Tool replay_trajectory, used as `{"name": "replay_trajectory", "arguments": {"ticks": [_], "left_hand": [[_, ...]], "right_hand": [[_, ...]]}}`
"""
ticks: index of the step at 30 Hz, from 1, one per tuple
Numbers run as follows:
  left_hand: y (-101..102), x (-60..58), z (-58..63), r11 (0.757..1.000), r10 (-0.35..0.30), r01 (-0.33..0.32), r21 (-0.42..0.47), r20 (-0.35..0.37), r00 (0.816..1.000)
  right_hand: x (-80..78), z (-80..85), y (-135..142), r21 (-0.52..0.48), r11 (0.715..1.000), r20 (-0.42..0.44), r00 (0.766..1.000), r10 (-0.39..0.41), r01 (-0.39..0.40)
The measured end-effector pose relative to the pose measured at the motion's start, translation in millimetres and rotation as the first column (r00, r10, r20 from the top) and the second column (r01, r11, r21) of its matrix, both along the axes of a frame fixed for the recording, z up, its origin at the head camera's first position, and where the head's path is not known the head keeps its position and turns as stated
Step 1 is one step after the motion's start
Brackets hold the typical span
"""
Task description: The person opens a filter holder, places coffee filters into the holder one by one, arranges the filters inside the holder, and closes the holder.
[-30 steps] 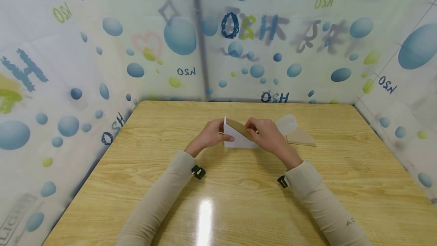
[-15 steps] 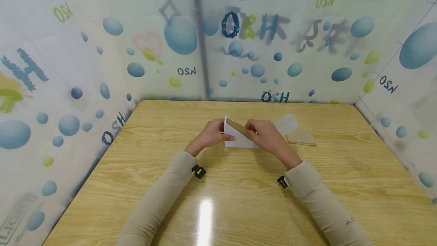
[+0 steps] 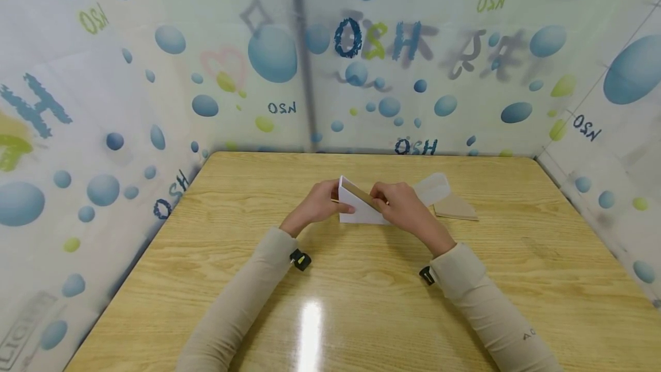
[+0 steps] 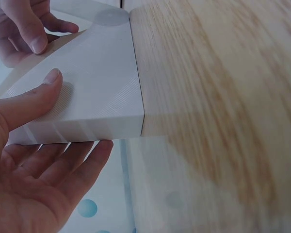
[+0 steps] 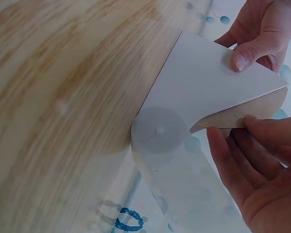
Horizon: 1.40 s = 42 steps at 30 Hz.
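A white card holder [image 3: 356,208] with a slanted open top stands on its edge on the wooden table. Its narrow side is in my left hand [image 3: 317,202], thumb [image 4: 41,99] on the broad face and fingers [image 4: 82,160] spread beneath the spine. Brown card [image 3: 356,189] shows along the slanted opening. My right hand [image 3: 405,205] pinches this brown card between thumb and fingertips, best seen in the right wrist view, where the holder [image 5: 203,77] narrows to a rounded corner. The right hand hides the holder's far end in the head view.
A pale, translucent round-ended piece [image 3: 434,188] and a brown cardboard piece [image 3: 457,208] show just right of the right hand. The table [image 3: 361,303] reaches back to a patterned curtain [image 3: 258,102], with more curtain on both sides.
The brown card's visible strip above the white holder has grown narrower. My right hand has shifted down very slightly. The left hand has stayed in place.
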<state>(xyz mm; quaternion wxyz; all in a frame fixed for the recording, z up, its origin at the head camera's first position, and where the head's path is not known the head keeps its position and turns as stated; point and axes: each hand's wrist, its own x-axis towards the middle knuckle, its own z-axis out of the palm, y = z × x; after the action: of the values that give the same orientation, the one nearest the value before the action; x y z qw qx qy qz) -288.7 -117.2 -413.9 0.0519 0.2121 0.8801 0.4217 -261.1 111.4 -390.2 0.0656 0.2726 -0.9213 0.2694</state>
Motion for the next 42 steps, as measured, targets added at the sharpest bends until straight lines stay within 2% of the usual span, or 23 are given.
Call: {"name": "replay_trajectory", "arguments": {"ticks": [42], "left_hand": [[0.5,-0.4,-0.4,1.0,-0.004,0.004,-0.006,0.012,1.0]], "right_hand": [[-0.9,-6.3,-4.2,0.091,0.995,-0.027,0.998,0.05,-0.047]]}}
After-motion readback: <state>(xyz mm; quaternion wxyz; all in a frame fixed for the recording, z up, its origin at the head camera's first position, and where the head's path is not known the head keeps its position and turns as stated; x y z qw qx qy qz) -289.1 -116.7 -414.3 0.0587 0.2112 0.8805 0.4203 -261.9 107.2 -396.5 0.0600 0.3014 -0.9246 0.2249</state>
